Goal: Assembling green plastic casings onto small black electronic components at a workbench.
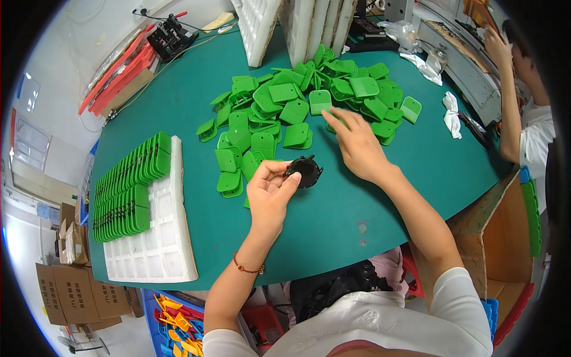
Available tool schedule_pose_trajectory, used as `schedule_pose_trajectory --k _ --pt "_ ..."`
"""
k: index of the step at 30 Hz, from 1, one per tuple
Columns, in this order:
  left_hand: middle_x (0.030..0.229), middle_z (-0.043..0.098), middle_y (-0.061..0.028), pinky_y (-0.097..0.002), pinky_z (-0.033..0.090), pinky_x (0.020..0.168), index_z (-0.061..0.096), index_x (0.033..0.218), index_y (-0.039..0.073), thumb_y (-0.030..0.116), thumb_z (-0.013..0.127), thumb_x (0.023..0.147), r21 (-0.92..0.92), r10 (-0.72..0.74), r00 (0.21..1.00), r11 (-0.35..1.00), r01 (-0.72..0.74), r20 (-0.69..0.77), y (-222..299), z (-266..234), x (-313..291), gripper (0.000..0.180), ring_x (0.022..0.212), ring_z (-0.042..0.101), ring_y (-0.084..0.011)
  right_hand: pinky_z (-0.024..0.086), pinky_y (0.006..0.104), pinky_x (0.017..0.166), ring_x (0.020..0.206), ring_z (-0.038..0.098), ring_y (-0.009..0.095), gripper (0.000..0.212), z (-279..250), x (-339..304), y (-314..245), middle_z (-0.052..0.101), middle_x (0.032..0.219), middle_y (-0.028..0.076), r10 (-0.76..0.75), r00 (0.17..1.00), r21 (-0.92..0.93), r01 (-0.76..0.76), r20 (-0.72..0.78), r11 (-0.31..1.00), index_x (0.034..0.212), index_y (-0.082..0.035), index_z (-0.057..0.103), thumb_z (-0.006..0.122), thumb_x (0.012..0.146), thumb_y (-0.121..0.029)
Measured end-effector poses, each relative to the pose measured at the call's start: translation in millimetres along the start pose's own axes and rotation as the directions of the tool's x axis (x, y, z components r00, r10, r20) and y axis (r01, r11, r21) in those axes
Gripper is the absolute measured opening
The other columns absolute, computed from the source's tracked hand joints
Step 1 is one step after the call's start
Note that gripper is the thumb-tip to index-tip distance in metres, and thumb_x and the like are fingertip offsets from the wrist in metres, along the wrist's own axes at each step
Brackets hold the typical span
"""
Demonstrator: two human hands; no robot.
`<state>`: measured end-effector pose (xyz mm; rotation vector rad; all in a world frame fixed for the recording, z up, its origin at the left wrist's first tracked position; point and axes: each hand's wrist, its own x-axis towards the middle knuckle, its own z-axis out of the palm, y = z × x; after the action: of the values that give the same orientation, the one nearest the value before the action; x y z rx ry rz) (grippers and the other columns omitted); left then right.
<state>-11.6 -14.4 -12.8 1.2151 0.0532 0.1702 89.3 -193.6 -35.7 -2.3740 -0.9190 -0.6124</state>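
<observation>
My left hand [272, 193] is closed, pinching a round black watch case [306, 171] with short lugs between thumb and fingers, above the green mat [309, 232]. My right hand [360, 144] is open, its fingers stretched toward a green plastic clip [320, 102] with a small hole. Its fingertips are at that clip's near edge; whether they press on it I cannot tell. Behind both hands spreads a loose heap of similar folded green clips [282, 93].
At left, a white foam tray [169, 238] holds rows of green clips [122, 215] with black parts in them. Upright foam trays [295, 30] stand at the back. A black fixture [171, 38] sits back left, a cardboard box [476, 238] at right. Another person [510, 101] works at far right.
</observation>
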Motion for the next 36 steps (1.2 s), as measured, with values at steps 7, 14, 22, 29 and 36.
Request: schedule_pose_trajectory --k 7,14,22,29,36 --pt "0.092 0.056 -0.0092 -0.0218 0.045 0.076 0.051 0.098 -0.004 -0.007 0.056 0.077 -0.001 0.032 0.999 0.999 -0.032 -0.017 -0.9 -2.6 1.3 0.022 0.083 0.056 -0.0112 0.042 0.0359 0.085 0.103 0.044 0.030 0.053 -10.9 1.4 -0.2 0.043 0.113 0.015 0.042 0.985 0.008 -0.044 0.170 0.999 0.115 -0.003 0.050 0.047 0.064 0.012" --pt "0.097 0.054 -0.0049 -0.0225 0.045 0.078 0.052 0.106 0.001 -0.002 0.056 0.079 -0.136 -0.104 0.994 0.985 0.109 0.042 3.1 -1.5 3.4 0.028 0.087 0.055 -0.0101 0.045 0.0351 0.079 0.096 0.047 0.028 0.029 -25.2 8.2 4.4 0.047 0.110 0.011 -0.049 0.998 -0.052 0.051 0.039 0.997 0.088 -0.002 0.055 0.050 0.063 0.012" --pt "0.094 0.056 -0.0055 -0.0276 0.046 0.081 0.051 0.101 0.004 0.002 0.058 0.080 -0.217 -0.036 0.999 0.976 0.032 -0.011 -2.8 -7.7 7.6 0.022 0.088 0.054 -0.0126 0.043 0.0300 0.081 0.098 0.050 0.018 0.017 -22.5 11.0 -3.9 0.053 0.104 0.007 0.167 0.986 0.684 -0.135 0.019 0.717 0.088 -0.003 0.054 0.058 0.073 0.003" --pt "0.091 0.052 -0.0038 -0.0216 0.043 0.074 0.048 0.098 0.003 0.002 0.059 0.080 -0.082 0.026 0.994 0.996 -0.035 -0.109 -2.8 -3.6 6.3 0.022 0.081 0.051 -0.0086 0.043 0.0231 0.078 0.086 0.054 0.009 0.026 -17.6 7.9 -4.0 0.057 0.093 0.003 0.340 0.918 0.938 -0.283 0.205 0.199 0.102 -0.002 0.057 0.061 0.076 0.000" --pt "0.089 0.052 -0.0047 -0.0200 0.043 0.074 0.047 0.098 -0.001 -0.001 0.059 0.079 0.093 0.100 0.990 0.992 -0.090 -0.100 -2.3 2.0 4.2 0.022 0.080 0.050 -0.0080 0.045 0.0222 0.072 0.077 0.056 0.009 0.017 -10.0 1.9 -19.9 0.062 0.084 0.005 0.319 0.903 0.920 -0.352 0.286 0.171 0.092 0.001 0.059 0.062 0.075 0.000"
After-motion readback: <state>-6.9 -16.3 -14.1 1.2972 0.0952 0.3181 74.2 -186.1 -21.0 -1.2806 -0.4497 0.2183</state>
